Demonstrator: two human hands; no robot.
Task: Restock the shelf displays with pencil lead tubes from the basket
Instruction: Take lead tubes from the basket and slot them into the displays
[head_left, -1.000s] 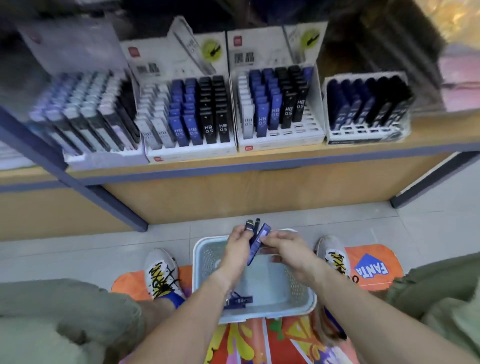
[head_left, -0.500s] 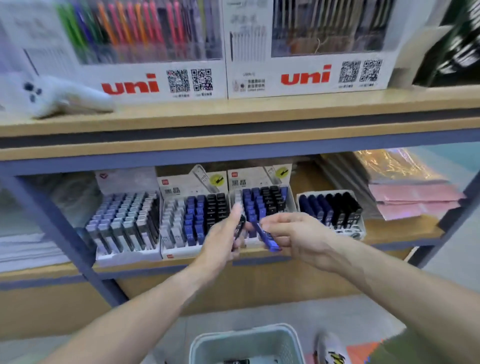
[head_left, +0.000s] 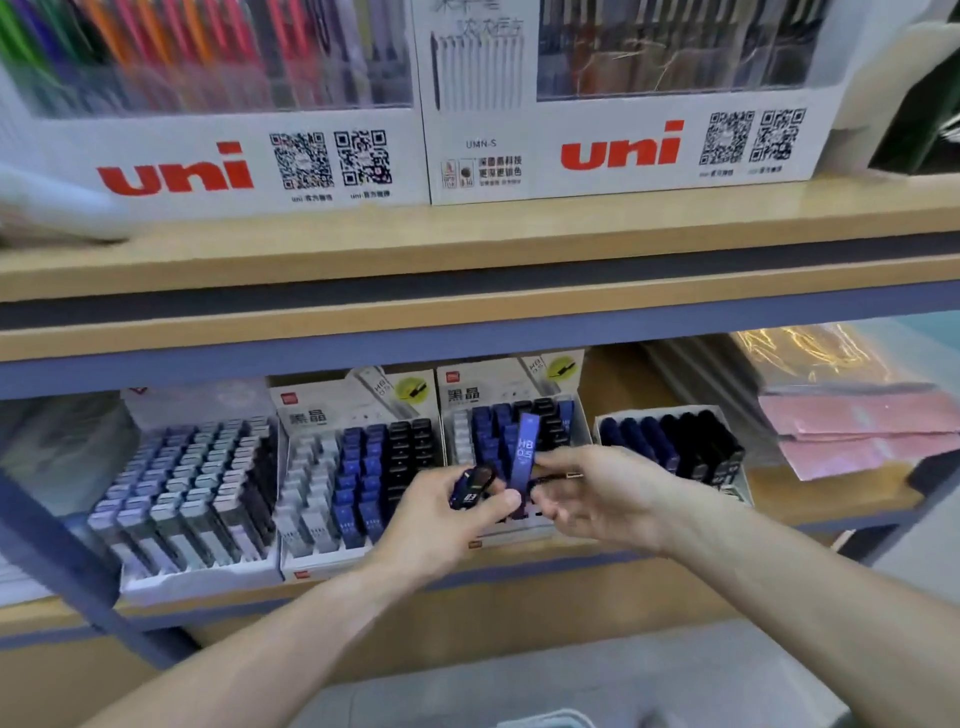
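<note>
Hands are now raised up off the basket and hovering in front of the lower shelf; a second ago they were down over the basket sorting tubes, half a second ago already lifting toward the displays. The view is swinging up too, so the basket is showing only as a rim at the bottom edge. Reads as pick-up done, placing step starting.

The right hand is pinching a blue lead tube, marked HB 0.5, and is holding it upright, its top end poking up in front of the third display box. The left hand is gripping a small bunch of dark tubes, fingers curled round them, thumb on top. Both hands are nearly touching, just in front of the third box, with the second box just beside the left hand.

The blue tube is sitting right over the blue columns of the third box, not yet in a slot. Cannot tell which slot is free, hands are covering the front rows. Next move is likely lowering it into a blue column.
</note>
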